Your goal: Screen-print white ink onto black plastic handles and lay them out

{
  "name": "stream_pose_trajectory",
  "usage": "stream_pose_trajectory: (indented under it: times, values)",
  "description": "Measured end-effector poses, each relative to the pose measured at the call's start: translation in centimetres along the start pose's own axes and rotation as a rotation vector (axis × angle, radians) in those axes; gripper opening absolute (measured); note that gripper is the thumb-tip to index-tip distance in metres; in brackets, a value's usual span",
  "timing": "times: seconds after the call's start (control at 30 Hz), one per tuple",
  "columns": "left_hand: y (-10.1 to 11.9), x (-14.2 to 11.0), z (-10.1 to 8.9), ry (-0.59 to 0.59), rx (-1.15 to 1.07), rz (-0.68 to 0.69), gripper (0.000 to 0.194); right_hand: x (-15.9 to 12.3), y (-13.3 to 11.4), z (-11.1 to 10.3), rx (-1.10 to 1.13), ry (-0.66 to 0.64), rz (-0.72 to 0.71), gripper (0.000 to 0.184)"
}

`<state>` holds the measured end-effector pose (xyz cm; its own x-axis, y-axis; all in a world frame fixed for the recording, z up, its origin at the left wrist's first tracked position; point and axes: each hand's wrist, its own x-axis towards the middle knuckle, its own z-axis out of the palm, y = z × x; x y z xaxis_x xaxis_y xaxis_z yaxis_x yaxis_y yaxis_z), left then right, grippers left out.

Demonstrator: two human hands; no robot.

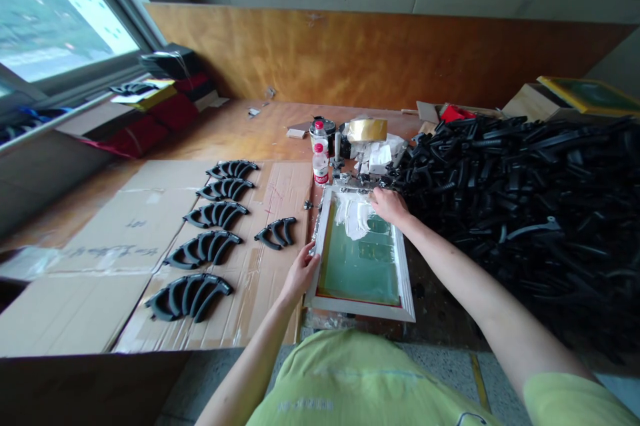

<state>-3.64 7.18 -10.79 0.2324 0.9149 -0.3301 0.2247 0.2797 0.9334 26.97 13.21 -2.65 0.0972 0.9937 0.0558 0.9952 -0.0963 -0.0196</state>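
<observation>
A screen printing frame (pixel 361 308) with a pale metal rim and green mesh (pixel 357 273) lies in front of me. White ink (pixel 355 216) is smeared over the mesh's far end. My left hand (pixel 301 271) is at the frame's left rim, its fingers closed on the edge. Over the far right part of the mesh, beside the ink, my right hand (pixel 391 206) has its fingers curled together; what they hold is hidden. A metal clamp (pixel 353 181) sits at the frame's far end. Left of the frame, a small group of curved black plastic parts (pixel 277 233) lies on cardboard.
More curved black parts (pixel 203 249) stand in several rows on the cardboard (pixel 125 233). A large heap of black parts (pixel 520 199) covers the right side. Red-capped bottles (pixel 321 166) and a tape roll (pixel 367 131) stand behind the frame. Boxes (pixel 145 126) lie by the window.
</observation>
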Motion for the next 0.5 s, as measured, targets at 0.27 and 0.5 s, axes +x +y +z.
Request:
stream_pose_trajectory:
  times: [0.27,0.5]
  values:
    - [-0.9,0.3,0.1,0.002,0.006,0.006,0.066,-1.3,-3.4,1.8,0.063,-0.012,-0.221,0.016]
    - [-1.0,0.3,0.2,-0.072,-0.057,-0.01,0.071,-5.4,-1.3,0.2,0.173,-0.072,-0.675,0.015]
